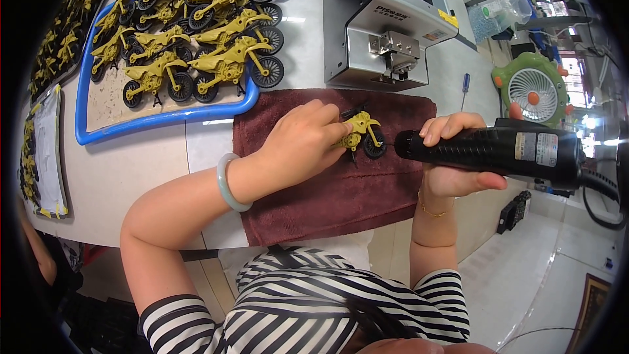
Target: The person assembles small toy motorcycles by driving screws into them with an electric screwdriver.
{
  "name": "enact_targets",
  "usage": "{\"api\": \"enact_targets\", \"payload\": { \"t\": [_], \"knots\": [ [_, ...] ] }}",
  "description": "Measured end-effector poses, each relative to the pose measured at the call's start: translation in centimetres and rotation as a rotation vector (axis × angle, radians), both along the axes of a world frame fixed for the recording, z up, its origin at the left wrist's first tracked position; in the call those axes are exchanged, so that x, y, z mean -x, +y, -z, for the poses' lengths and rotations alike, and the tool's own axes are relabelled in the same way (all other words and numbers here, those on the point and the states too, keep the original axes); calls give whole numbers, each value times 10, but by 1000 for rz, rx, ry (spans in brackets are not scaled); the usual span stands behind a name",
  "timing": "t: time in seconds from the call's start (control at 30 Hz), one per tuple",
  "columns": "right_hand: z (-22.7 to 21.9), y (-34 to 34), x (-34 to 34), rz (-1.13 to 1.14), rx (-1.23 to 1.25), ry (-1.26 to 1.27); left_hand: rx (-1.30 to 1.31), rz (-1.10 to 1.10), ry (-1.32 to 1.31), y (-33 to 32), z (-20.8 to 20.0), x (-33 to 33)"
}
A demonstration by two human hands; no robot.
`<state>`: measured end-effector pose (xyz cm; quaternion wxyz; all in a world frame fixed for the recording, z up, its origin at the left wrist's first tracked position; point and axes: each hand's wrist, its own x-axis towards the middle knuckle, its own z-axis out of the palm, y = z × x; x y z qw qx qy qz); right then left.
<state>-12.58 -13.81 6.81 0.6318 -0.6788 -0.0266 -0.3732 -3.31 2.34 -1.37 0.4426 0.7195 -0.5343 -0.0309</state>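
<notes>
A small yellow toy motorcycle point(357, 132) with black wheels lies on a dark red towel point(308, 213). My left hand point(303, 136) is closed around its rear part, and the fingers hide that end. In my right hand point(452, 180) is a black corded electric screwdriver point(485, 151), held level. Its thin bit points left and reaches the hub area of the toy's front wheel point(374, 143). Whether the bit touches a screw there is too small to tell.
At the left, a blue-rimmed tray point(167, 120) holds several similar toy motorcycles. Beyond the towel stands a grey metal machine point(386, 26). A blue-handled screwdriver point(466, 85) lies right of it, near a green fan point(532, 88). The tool's cord point(599, 187) runs off right.
</notes>
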Motion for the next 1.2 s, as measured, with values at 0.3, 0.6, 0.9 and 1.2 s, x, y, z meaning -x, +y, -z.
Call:
{"api": "enact_targets", "payload": {
  "t": [0.3, 0.6, 0.9, 1.2],
  "knots": [
    [15, 0, 4, -106, -5, -65, -32, 2, 11, -2, -2, -1],
    [20, -8, 8, -202, -36, -65, -35, 1, 9, -4, -5, -1],
    [-48, -26, -64, -191, -47, -322, -19, 6, -10, -1, -3, -1],
    [-33, -31, -94, 37, 228, -166, -3, 2, 0, 0, -3, -2]
  ]
}}
